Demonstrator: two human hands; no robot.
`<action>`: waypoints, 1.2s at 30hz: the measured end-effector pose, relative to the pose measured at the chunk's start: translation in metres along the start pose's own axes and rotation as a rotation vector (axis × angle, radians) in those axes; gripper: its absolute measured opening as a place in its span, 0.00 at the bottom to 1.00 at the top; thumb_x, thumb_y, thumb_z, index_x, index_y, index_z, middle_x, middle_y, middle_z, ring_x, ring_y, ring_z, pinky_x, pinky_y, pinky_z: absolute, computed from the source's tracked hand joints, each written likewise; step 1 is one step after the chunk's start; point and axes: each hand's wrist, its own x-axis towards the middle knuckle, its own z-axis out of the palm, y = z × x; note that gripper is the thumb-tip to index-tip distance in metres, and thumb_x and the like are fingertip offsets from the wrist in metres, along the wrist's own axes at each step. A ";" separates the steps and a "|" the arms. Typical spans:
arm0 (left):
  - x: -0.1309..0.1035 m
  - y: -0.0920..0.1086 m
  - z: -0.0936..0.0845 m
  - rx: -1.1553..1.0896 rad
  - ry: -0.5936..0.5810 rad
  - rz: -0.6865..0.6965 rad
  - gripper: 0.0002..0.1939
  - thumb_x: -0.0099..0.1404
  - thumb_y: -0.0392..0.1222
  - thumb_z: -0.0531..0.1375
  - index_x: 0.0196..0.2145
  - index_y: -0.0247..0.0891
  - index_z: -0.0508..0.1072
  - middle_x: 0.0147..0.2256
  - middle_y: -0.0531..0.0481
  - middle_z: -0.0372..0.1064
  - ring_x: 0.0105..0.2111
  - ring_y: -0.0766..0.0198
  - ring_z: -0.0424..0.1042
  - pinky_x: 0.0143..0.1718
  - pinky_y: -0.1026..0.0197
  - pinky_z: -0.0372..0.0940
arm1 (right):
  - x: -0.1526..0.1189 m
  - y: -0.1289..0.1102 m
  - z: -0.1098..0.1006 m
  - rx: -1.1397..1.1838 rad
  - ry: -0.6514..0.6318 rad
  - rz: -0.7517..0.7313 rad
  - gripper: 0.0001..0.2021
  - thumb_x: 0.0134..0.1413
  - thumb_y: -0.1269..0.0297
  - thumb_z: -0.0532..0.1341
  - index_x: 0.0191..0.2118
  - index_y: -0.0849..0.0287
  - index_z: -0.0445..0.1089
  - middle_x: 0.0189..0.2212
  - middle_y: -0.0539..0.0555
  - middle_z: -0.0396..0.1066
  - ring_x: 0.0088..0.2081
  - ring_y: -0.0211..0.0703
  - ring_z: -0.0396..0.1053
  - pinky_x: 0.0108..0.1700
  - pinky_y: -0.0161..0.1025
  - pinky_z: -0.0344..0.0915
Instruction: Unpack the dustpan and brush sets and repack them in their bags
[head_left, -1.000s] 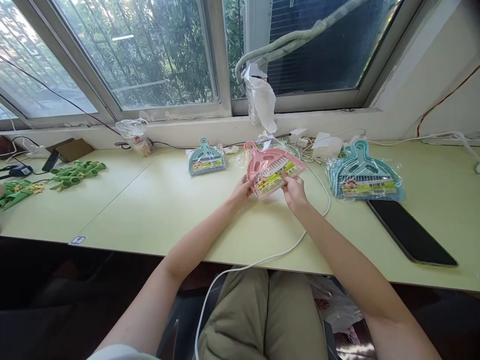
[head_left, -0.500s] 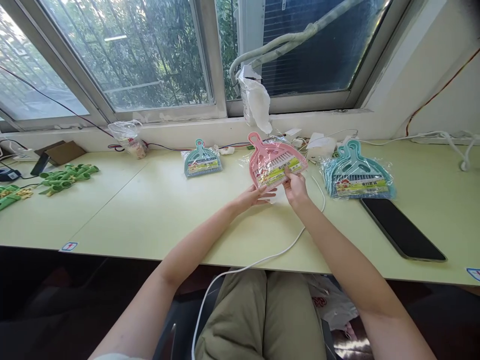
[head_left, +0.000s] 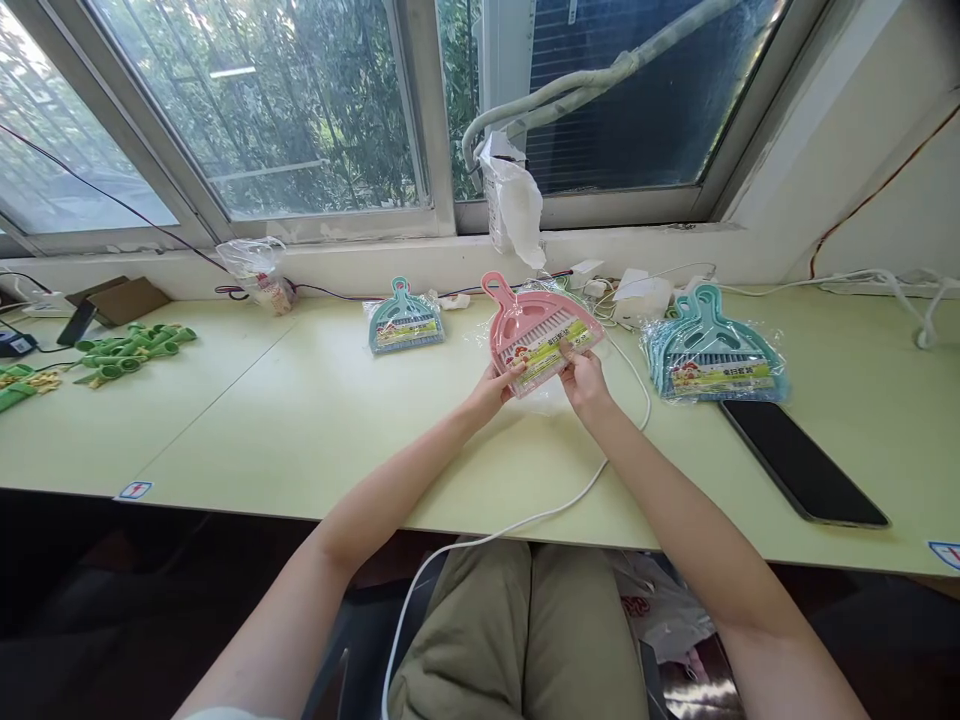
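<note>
Both hands hold a pink dustpan-and-brush set (head_left: pixel 517 322) wrapped in clear plastic, tilted above the table with its handle to the upper left. My left hand (head_left: pixel 491 392) grips its lower left edge, thumb on the front. My right hand (head_left: pixel 585 380) pinches the lower right edge beside the yellow-green label. To the left lies a single teal dustpan set (head_left: pixel 406 322) in plastic. A stack of teal dustpan sets (head_left: pixel 716 345) rests at the right, also wrapped.
A black phone (head_left: pixel 806 462) lies at the right. A white cable (head_left: pixel 555 508) crosses the table and hangs over its front edge. Green rolled pieces (head_left: pixel 135 350), an open cardboard box (head_left: pixel 127 300) and a plastic bag (head_left: pixel 259 275) are at the left, below the window.
The pink dustpan set has shifted slightly left and down. My left hand's fingers, spread beneath it before, have closed on its edge with the thumb on top.
</note>
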 end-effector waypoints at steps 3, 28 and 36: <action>0.000 -0.001 0.000 0.036 0.011 -0.041 0.25 0.57 0.42 0.68 0.51 0.38 0.69 0.53 0.42 0.71 0.51 0.53 0.72 0.53 0.49 0.68 | 0.001 -0.001 -0.002 0.000 -0.020 -0.024 0.09 0.44 0.69 0.69 0.35 0.56 0.72 0.36 0.49 0.78 0.44 0.43 0.76 0.45 0.40 0.76; -0.005 0.004 -0.005 0.208 -0.060 -0.050 0.25 0.57 0.46 0.67 0.50 0.37 0.70 0.47 0.41 0.74 0.37 0.54 0.78 0.45 0.46 0.72 | 0.005 0.002 -0.004 -0.015 0.016 0.030 0.11 0.45 0.73 0.66 0.36 0.55 0.71 0.31 0.46 0.77 0.38 0.37 0.76 0.39 0.32 0.75; 0.000 0.006 -0.013 0.245 -0.038 -0.018 0.30 0.55 0.47 0.67 0.54 0.38 0.67 0.46 0.41 0.75 0.33 0.54 0.79 0.40 0.49 0.74 | 0.010 -0.005 -0.003 -0.039 -0.029 0.143 0.03 0.54 0.67 0.64 0.36 0.56 0.72 0.32 0.49 0.78 0.34 0.37 0.76 0.36 0.33 0.76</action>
